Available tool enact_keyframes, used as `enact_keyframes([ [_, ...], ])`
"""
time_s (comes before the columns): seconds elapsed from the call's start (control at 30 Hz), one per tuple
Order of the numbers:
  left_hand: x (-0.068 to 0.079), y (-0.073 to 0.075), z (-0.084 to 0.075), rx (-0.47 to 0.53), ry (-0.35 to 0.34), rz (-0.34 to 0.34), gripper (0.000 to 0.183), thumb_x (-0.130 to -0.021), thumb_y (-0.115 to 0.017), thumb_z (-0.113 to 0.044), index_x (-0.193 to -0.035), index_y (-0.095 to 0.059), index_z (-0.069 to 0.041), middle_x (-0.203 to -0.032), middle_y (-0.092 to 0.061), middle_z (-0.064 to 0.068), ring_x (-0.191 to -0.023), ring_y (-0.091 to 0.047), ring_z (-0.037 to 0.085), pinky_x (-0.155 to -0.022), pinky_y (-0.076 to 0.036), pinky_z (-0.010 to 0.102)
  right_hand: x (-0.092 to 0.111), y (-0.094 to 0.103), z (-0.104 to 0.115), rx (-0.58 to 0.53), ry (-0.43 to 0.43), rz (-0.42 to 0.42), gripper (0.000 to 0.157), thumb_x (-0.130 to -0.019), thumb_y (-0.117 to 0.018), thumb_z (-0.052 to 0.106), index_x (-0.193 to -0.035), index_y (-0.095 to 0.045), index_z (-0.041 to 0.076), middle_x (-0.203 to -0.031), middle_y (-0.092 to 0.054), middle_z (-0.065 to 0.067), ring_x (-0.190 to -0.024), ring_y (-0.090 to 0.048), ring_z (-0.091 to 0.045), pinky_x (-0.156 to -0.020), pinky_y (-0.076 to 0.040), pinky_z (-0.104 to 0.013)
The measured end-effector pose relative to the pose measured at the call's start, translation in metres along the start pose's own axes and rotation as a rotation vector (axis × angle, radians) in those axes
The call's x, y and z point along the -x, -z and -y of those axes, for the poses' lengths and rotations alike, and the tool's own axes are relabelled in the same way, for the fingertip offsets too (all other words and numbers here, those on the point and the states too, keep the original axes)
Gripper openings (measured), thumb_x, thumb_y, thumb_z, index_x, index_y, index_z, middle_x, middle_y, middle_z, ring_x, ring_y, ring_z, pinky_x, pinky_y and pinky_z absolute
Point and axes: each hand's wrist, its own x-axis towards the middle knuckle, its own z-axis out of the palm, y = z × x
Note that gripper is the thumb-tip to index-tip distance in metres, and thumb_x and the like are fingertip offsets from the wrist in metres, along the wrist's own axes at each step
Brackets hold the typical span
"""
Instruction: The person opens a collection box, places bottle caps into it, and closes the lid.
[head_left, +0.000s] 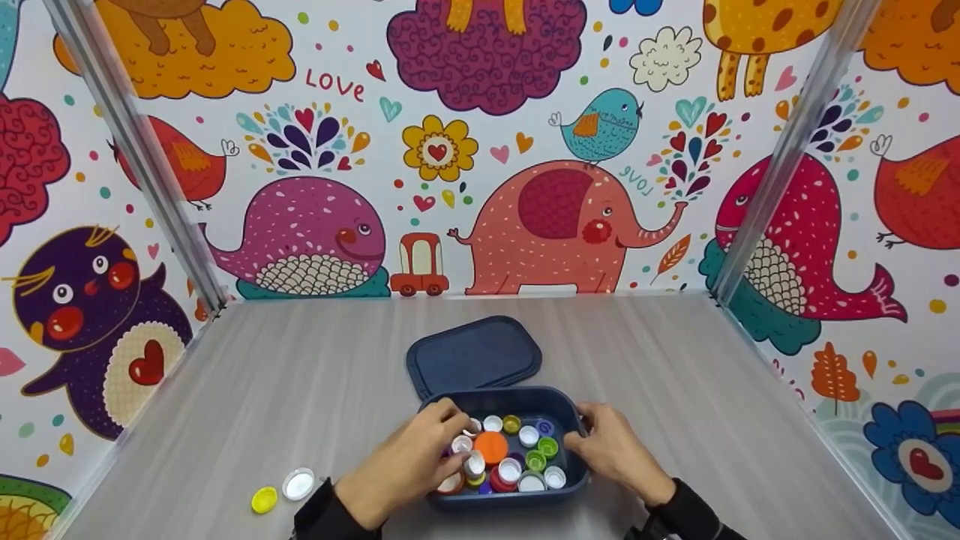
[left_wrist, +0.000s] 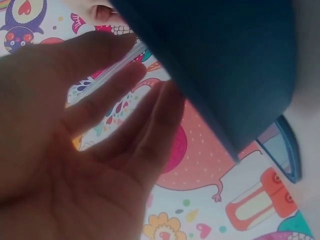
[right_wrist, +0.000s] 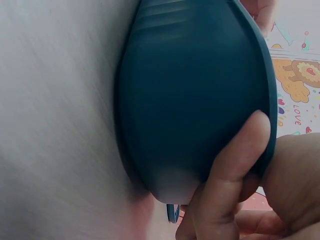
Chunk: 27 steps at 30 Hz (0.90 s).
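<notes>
A dark blue plastic box (head_left: 517,504) stands on the table, holding several bottle caps. Among them are a large orange cap (head_left: 491,448), a green cap (head_left: 547,448) and a white cap (head_left: 555,477). My left hand (head_left: 405,461) reaches over the box's left rim, thumb and fingers spread apart around caps at that end. In the left wrist view its fingertips pass behind the box wall (left_wrist: 225,65). My right hand (head_left: 619,450) grips the right rim, thumb over the inside. The right wrist view shows a finger (right_wrist: 235,160) pressed along the outer wall.
A dark blue lid (head_left: 480,356) lies flat behind the box, its near edge overlapped by the rim. On the table to the left are a yellow cap (head_left: 264,500) and a white cap (head_left: 298,484). Printed panels (head_left: 435,217) wall in the table at the back and sides.
</notes>
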Motion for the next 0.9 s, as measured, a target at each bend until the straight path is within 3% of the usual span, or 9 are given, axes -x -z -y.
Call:
enact_keyframes([
  [0.33,0.0,0.009,0.004,0.066,0.091,0.076,0.029,-0.106,-0.088,-0.018,-0.131,-0.081,-0.008,-0.121,-0.072,0.009,-0.106,-0.071,0.018,-0.1,-0.071,0.038,-0.002,-0.003,0.0,-0.025,-0.007,-0.011,0.033,-0.087,-0.075,0.0,-0.119,-0.083,0.001,-0.086,-0.07,0.0,-0.081,-0.064,-0.015,-0.069,-0.051,-0.021],
  [0.6,0.003,0.012,0.008,0.049,0.067,0.042,0.027,-0.104,-0.089,-0.016,-0.129,-0.082,-0.007,-0.119,-0.073,0.012,-0.103,-0.071,0.019,-0.098,-0.071,0.039,0.0,-0.002,-0.002,-0.036,-0.005,-0.013,0.034,-0.087,-0.076,0.0,-0.121,-0.083,0.001,-0.087,-0.072,-0.001,-0.081,-0.067,-0.016,-0.069,-0.053,-0.021],
  [0.9,0.002,0.017,0.01,0.02,0.093,0.007,0.026,-0.104,-0.09,-0.018,-0.128,-0.083,-0.01,-0.118,-0.073,0.007,-0.104,-0.069,0.015,-0.097,-0.07,0.04,-0.002,0.0,-0.001,0.011,0.004,-0.009,0.032,-0.085,-0.075,0.001,-0.116,-0.084,0.002,-0.083,-0.069,0.001,-0.077,-0.063,-0.011,-0.069,-0.05,-0.02],
])
